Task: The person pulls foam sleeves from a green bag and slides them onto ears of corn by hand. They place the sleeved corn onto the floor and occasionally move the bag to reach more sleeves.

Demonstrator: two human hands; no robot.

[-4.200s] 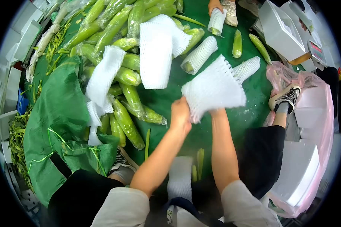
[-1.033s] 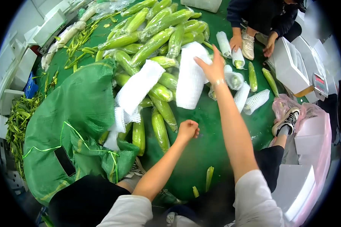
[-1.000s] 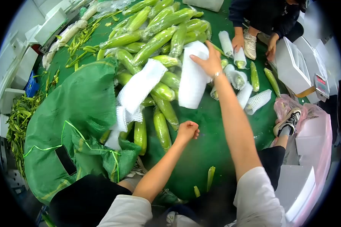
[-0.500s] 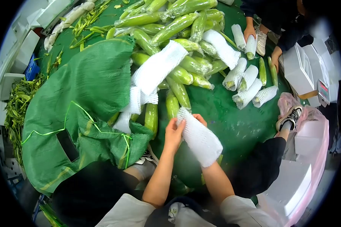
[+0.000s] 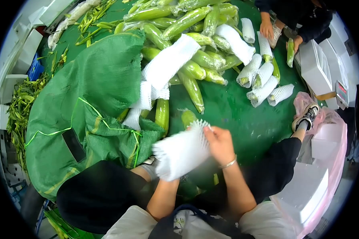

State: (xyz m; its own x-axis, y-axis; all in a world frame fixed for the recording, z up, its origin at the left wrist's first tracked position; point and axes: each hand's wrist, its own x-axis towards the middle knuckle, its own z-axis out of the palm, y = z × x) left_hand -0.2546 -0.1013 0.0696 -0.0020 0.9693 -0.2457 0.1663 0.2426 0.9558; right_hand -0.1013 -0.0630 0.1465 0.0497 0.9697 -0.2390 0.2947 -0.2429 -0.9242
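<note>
Head view, person seated on the green floor mat (image 5: 231, 115), knees spread. Right hand (image 5: 219, 144) grips the upper right edge of a white foam net sleeve (image 5: 181, 153); its fingers are curled closed on the mesh, a thin bracelet on the wrist. Left hand is hidden behind the sleeve: only the forearm shows rising to it from below, so I cannot tell how those fingers stand. The sleeve is slightly motion-blurred and held just in front of the person's chest, above the mat. A green corn ear (image 5: 188, 118) pokes out from behind the sleeve's top edge; whether it sits inside the sleeve or lies behind it cannot be told.

Surroundings: a heap of unsleeved green ears (image 5: 187, 24) at the top of the mat. Loose stacks of white sleeves (image 5: 169, 61) lie across the heap. To the left, a large green mesh sack (image 5: 87, 99), partly over some ears. At upper right, a cluster of already sleeved ears (image 5: 263, 83) lies on the mat. Beyond them a co-worker's hand (image 5: 266, 28) rests near one sleeved ear. White foam boxes (image 5: 315, 67) stand at the right edge.
</note>
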